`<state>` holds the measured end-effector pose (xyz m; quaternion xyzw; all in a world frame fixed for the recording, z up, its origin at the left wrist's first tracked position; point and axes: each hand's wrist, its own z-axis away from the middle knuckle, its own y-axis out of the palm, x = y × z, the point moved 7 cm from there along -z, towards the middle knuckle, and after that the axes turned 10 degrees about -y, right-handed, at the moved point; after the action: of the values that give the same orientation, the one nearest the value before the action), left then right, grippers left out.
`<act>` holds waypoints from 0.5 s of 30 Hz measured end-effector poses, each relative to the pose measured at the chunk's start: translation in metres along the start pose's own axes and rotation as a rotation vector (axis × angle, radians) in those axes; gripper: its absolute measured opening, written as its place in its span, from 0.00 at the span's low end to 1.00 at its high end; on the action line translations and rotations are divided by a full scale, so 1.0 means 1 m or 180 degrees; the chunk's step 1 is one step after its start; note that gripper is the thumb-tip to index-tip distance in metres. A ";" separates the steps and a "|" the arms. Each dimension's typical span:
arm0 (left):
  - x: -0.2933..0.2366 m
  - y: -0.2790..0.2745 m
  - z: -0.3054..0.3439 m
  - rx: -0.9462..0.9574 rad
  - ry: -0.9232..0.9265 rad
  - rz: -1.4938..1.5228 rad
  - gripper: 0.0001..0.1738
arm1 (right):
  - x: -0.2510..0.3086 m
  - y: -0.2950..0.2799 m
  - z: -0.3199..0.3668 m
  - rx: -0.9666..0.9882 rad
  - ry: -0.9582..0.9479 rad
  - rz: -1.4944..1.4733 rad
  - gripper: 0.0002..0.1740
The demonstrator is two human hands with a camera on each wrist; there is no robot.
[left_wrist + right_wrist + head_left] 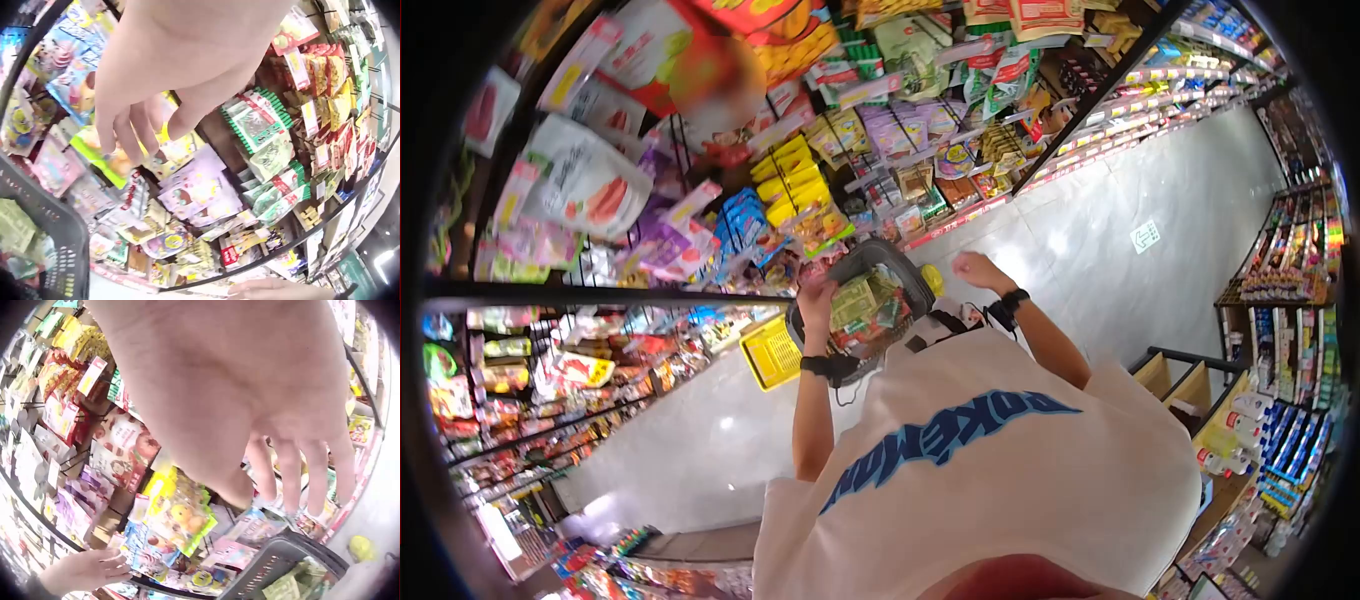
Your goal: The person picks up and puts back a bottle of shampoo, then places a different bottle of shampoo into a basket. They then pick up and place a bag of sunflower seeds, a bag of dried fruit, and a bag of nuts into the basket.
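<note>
My left hand (815, 300) is beside the dark grey shopping basket (913, 272), its fingers loosely bent and nothing held. In the left wrist view those fingers overlap a yellow bag with a bright green edge (115, 170) on the rack. The right wrist view shows that bag (181, 512) hanging apart from the left hand (87, 572), whose fingertips are close to blue bags (147, 550). On the basket's other side, my right hand (983, 272) hovers with relaxed, empty fingers. Green packets (860, 305) fill the basket, which stands in front of my body.
Racks of hanging snack bags, among them purple bags (895, 128) and yellow bags (790, 185), rise ahead. A yellow basket (770, 355) stands on the floor at left. Near the grey basket lies a round yellow thing (362, 548). The tiled aisle (1100, 220) runs off right.
</note>
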<state>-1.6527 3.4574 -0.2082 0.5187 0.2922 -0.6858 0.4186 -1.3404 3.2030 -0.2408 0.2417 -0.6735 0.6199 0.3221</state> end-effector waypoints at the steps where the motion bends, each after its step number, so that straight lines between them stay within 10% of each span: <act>1: 0.022 -0.016 0.020 -0.0108 -0.0262 -0.0074 0.08 | 0.014 0.010 0.019 0.0417 0.0042 0.0179 0.17; 3: 0.057 -0.043 0.060 -0.0236 -0.0723 -0.0096 0.07 | 0.032 0.028 0.072 0.1627 0.1743 -0.0797 0.22; 9: 0.143 -0.095 0.140 -0.0292 -0.1529 0.0084 0.08 | 0.103 0.060 0.143 0.2461 0.2118 -0.0806 0.30; 15: 0.202 -0.127 0.203 -0.0371 -0.1984 -0.0429 0.09 | 0.118 0.078 0.160 0.1548 0.2186 -0.1789 0.22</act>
<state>-1.8818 3.2936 -0.3465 0.2384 0.2225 -0.8200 0.4705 -1.4980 3.0617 -0.2106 0.2638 -0.2737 0.6919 0.6138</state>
